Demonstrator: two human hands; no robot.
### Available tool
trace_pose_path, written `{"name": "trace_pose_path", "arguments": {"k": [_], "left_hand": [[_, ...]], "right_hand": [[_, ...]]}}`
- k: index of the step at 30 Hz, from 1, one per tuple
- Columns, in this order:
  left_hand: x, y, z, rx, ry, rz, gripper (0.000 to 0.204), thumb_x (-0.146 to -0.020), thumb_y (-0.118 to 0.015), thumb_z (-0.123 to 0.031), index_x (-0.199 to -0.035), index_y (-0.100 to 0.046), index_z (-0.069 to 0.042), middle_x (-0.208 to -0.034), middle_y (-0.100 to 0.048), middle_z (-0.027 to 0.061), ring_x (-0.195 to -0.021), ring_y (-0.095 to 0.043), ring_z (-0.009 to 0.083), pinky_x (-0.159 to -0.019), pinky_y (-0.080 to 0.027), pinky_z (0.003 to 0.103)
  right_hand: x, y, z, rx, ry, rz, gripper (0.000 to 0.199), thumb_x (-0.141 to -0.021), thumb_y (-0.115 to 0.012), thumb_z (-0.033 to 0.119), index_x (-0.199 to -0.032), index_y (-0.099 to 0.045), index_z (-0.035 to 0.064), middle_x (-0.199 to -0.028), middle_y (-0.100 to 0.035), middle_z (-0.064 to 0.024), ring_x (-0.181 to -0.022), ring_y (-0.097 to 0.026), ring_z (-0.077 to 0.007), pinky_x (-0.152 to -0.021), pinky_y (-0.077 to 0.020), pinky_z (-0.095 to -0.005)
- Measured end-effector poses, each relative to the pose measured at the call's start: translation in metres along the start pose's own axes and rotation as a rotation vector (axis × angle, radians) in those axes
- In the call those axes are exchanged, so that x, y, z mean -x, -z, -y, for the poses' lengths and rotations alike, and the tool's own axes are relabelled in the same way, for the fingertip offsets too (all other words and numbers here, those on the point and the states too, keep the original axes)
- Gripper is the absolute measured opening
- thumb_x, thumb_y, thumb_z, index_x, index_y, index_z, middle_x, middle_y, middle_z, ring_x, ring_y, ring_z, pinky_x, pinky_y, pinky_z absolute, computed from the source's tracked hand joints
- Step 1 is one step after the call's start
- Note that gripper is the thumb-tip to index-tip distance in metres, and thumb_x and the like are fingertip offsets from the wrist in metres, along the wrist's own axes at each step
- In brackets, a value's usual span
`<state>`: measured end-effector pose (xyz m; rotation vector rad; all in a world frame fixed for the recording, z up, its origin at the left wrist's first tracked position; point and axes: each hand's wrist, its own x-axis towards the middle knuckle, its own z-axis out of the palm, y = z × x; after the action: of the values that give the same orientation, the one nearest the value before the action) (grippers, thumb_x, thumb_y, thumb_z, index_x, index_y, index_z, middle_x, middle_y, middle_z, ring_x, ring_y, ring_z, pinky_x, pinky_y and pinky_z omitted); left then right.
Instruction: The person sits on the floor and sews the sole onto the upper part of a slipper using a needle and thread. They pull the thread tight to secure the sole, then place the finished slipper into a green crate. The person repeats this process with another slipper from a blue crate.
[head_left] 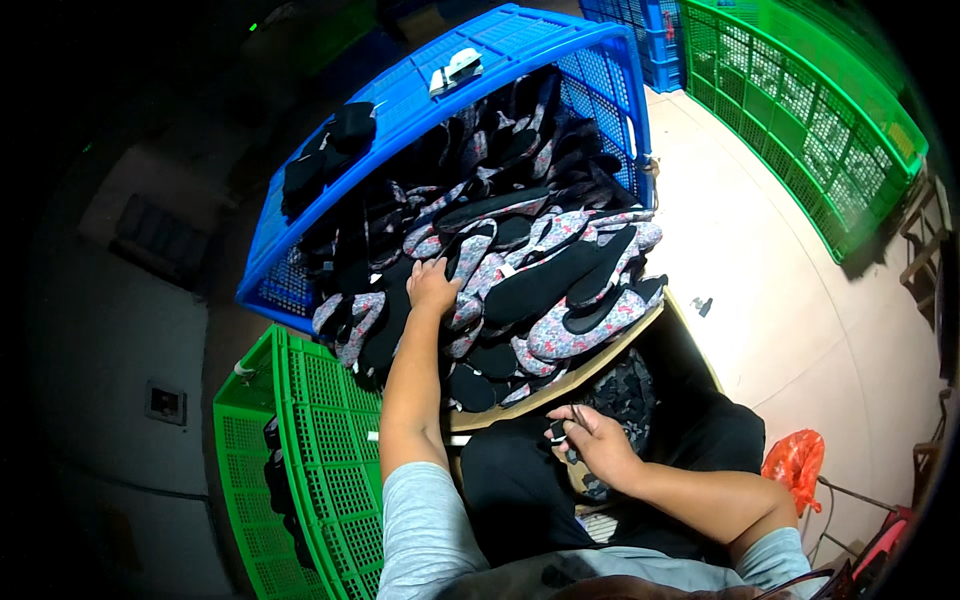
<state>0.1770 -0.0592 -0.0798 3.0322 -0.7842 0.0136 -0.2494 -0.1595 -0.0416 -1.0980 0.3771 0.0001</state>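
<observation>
A large heap of fabric slippers (pixel 575 325) with pink-and-grey floral uppers and black soles fills the space in front of me. My left hand (pixel 432 287) reaches into the near left of this heap, its fingers bent over the edge of a slipper; the fingertips are partly hidden among the fabric. Close to my lap, my right hand (pixel 602 447) is closed around a small dark pointed tool (pixel 578 414), too small to tell its exact kind. Black pieces of material (pixel 620 395) lie in a bag or box just beyond this hand.
A blue plastic crate (pixel 415 100) lies on its side around the heap, with black items (pixel 335 150) and a white object (pixel 458 70) on top. Green crates stand at left (pixel 330 450) and far right (pixel 790 110). A cardboard edge (pixel 580 375) borders the heap; a red bag (pixel 795 465) is right.
</observation>
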Motion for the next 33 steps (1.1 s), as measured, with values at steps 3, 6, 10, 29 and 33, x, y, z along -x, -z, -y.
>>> {"name": "trace_pose_path", "arguments": {"k": [3,6,10,29,33], "left_hand": [[-0.001,-0.016,-0.015,0.014,0.024,0.033,0.062,-0.083,-0.071,-0.042,-0.138,-0.058,-0.018,-0.147,-0.048,0.0109,-0.142,-0.035,0.0317,-0.117,-0.025,0.053],[0.005,-0.022,-0.030,0.022,0.043,0.015,0.055,-0.082,-0.073,-0.044,-0.128,-0.066,-0.015,-0.137,-0.053,0.0116,-0.135,-0.042,0.0311,-0.114,-0.028,0.053],[0.029,-0.044,-0.029,-0.007,-0.059,-0.013,0.045,-0.079,-0.075,-0.044,-0.108,-0.076,-0.009,-0.123,-0.059,0.0113,-0.123,-0.051,0.0310,-0.108,-0.034,0.050],[0.147,0.123,-0.007,0.335,-0.324,-0.716,0.019,-0.085,-0.073,-0.015,-0.084,-0.061,0.000,-0.080,-0.061,0.0138,-0.077,-0.059,0.0361,-0.072,-0.048,0.042],[0.227,0.176,-0.024,0.496,-0.395,-0.718,0.034,-0.090,-0.070,-0.019,-0.071,-0.050,0.000,-0.068,-0.055,0.0221,-0.062,-0.055,0.0424,-0.055,-0.041,0.047]], "right_hand": [[-0.004,0.002,-0.001,0.013,-0.010,-0.004,0.025,-0.102,-0.046,0.003,-0.122,-0.060,-0.0024,-0.107,-0.067,-0.0102,-0.094,-0.066,-0.0147,-0.078,-0.0549,-0.0278],[-0.007,0.004,-0.005,0.040,-0.010,-0.001,0.025,-0.102,-0.047,0.004,-0.122,-0.060,-0.0022,-0.104,-0.069,-0.0110,-0.092,-0.067,-0.0152,-0.078,-0.0552,-0.0280],[-0.009,0.000,-0.013,0.067,-0.014,0.022,0.025,-0.101,-0.048,0.005,-0.122,-0.060,-0.0020,-0.101,-0.070,-0.0119,-0.089,-0.067,-0.0151,-0.078,-0.0552,-0.0281],[-0.006,0.010,-0.033,0.526,0.384,0.095,0.028,-0.101,-0.053,0.021,-0.121,-0.064,0.0046,-0.102,-0.069,-0.0226,-0.096,-0.067,-0.0381,-0.085,-0.0515,-0.0407],[0.001,0.009,-0.021,0.352,0.231,0.112,0.031,-0.106,-0.048,0.024,-0.127,-0.060,0.0045,-0.094,-0.070,-0.0109,-0.085,-0.070,-0.0174,-0.073,-0.0530,-0.0308]]}}
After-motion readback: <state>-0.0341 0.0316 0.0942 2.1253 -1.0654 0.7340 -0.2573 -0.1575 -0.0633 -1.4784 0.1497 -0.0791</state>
